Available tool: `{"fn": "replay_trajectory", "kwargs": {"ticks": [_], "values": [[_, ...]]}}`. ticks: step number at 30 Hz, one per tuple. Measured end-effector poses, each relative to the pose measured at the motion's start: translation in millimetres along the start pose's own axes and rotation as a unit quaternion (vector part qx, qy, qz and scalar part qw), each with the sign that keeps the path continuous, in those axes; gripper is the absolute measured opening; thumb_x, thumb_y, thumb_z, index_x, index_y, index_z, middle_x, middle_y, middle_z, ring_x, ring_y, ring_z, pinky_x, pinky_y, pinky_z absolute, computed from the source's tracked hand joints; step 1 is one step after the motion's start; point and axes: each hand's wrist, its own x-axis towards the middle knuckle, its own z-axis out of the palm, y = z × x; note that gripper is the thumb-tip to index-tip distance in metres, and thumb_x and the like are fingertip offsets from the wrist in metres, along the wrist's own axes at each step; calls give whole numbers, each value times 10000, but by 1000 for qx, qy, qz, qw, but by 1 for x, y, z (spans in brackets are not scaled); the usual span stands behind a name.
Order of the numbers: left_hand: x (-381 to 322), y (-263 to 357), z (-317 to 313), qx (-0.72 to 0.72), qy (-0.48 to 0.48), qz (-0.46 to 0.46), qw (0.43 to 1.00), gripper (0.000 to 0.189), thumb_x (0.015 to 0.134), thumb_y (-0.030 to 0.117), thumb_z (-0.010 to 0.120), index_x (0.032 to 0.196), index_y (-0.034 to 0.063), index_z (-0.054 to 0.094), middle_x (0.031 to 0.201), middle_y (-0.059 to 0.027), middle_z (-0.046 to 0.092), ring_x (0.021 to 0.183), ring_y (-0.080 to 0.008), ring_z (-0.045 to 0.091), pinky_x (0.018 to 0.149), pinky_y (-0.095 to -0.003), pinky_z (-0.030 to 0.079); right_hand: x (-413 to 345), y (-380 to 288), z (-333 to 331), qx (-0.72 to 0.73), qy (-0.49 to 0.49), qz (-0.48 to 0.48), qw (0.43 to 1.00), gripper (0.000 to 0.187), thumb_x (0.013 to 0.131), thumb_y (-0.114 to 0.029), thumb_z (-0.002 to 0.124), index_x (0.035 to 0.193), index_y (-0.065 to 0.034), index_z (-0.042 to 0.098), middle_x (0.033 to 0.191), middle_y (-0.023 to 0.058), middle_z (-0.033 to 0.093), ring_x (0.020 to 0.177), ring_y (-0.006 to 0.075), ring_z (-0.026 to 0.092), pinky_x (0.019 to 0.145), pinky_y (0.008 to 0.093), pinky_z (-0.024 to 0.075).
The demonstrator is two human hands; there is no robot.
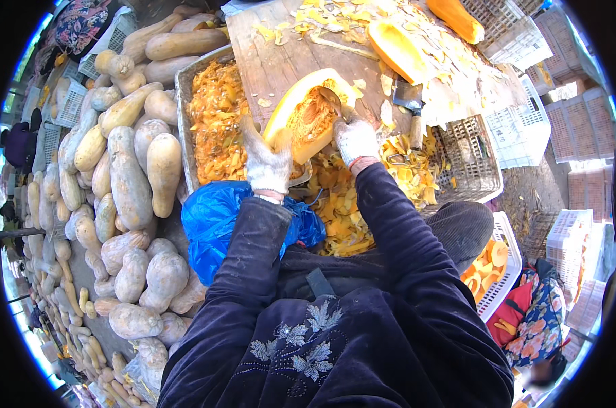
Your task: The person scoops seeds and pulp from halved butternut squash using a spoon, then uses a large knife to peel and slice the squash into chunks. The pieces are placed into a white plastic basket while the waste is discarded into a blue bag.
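Note:
A halved, peeled pumpkin (287, 109) is tilted over the near edge of the wooden board (267, 56), its stringy hollow facing me. My left hand (268, 158), in a white work glove, grips its near left side. In my gloved right hand (356, 137) is a metal spoon (331, 98), its bowl inside the hollow against the orange pulp. The spoon's handle is mostly covered by my fingers. A wide-bladed peeler or cleaver-like tool (408, 97) with a wooden handle rests at the board's edge, right of that hand. Another hollowed pumpkin half (397, 51) lies farther back on the board.
Left of the board, a tub (180, 109) holds scooped pulp and seeds. Peelings (338, 224) heap below my hands, beside a plastic crate (468, 158). A blue plastic bag (211, 219) covers my left knee. Many whole pumpkins (129, 178) cover the left floor. Cut pieces (486, 265) fill a basket at right.

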Motion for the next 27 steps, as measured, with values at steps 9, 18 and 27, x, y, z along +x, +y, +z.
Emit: {"fn": "replay_trajectory", "kwargs": {"ticks": [9, 18, 27], "values": [[46, -7, 9, -154, -77, -200, 965, 548, 781, 190, 822, 1273, 33, 639, 1038, -149, 752, 959, -251, 726, 869, -356, 557, -3, -8, 1, 279, -87, 127, 948, 355, 967, -178, 567, 1224, 44, 669, 778, 136, 684, 637, 173, 656, 606, 333, 522], [46, 4, 20, -205, -45, -187, 960, 520, 779, 133, 798, 1258, 34, 622, 1150, -162, 708, 1027, -256, 705, 903, -356, 545, 10, -18, -59, -213, 81, -95, 969, 400, 1004, -307, 528, 1378, -203, 625, 1030, 190, 746, 950, 364, 726, 841, 483, 564], [42, 23, 18, -141, -36, -125, 981, 493, 779, 111, 735, 1256, 64, 620, 1162, -165, 684, 1054, -345, 692, 928, -406, 544, 29, -30, -56, -337, 8, -31, 941, 375, 1019, -245, 444, 1329, -140, 628, 1061, 183, 749, 988, 341, 732, 820, 481, 562]]}}
